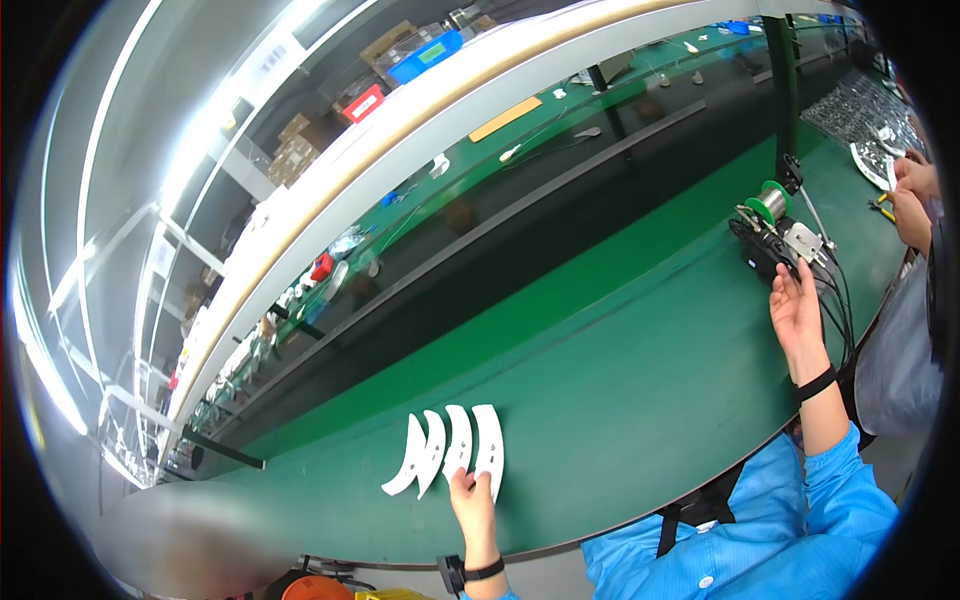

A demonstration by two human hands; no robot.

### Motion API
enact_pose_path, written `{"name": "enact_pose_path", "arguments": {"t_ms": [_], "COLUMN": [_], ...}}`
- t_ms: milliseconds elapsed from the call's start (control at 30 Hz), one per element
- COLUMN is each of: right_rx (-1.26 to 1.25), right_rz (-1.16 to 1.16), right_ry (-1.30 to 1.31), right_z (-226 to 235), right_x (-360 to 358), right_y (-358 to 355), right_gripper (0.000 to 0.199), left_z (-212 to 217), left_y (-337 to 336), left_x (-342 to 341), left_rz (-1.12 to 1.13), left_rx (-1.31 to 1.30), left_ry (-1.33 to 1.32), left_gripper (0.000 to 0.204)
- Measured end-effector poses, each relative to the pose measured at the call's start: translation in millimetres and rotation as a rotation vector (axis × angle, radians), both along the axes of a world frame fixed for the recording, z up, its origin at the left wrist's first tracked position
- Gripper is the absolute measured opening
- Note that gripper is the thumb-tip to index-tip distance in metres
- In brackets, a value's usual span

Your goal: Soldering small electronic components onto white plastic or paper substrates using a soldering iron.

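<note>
Several white curved strips with small dark marks lie side by side on the green bench, one of them this white curved strip (429,452). My left hand (474,508) is at the lower end of the rightmost curved strip (490,438), thumb and fingers closed on it. At the right, my right hand (796,312) is raised palm up with its fingers apart, next to a black wire-feeding device (757,250). A green-flanged spool of silvery wire (770,203) sits on that device. Whether the fingertips touch the device's metal plate (803,243) cannot be made out.
Black cables (846,320) run from the device to the bench edge. Another person's hands (912,205) hold a white piece at the far right, near yellow-handled pliers (882,207). A long shelf (560,50) with bins crosses behind. A blurred shape (190,540) is at lower left.
</note>
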State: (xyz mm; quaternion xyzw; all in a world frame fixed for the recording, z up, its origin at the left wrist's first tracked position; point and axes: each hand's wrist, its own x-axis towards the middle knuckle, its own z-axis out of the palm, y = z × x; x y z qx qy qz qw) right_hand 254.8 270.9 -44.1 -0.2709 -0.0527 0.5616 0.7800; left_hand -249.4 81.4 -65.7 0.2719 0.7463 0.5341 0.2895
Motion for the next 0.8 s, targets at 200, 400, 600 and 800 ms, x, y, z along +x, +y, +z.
{"name": "enact_pose_path", "arguments": {"t_ms": [200,400,600,800], "right_rx": [0.012,0.052,0.020,-0.073], "right_rz": [0.053,0.042,0.159,0.287], "right_ry": [-0.004,0.004,0.162,0.170], "right_z": [-1.2,-1.3,-10.5,4.1], "right_x": [-4.2,2.9,-20.7,-24.7], "right_y": [-0.5,-9.4,-7.1,-31.6], "right_gripper": [0.029,0.024,0.013,0.013], "left_z": [13.3,-19.4,52.3,14.3], "left_y": [-19.7,-8.4,-21.3,-38.1], "left_x": [42.5,19.9,61.8,26.9], "left_rz": [0.061,-0.111,-0.160,0.105], "left_rx": [-0.116,-0.078,0.093,0.127], "left_ry": [0.476,0.776,0.785,1.106], "left_gripper": [0.063,0.052,0.023,0.021]}}
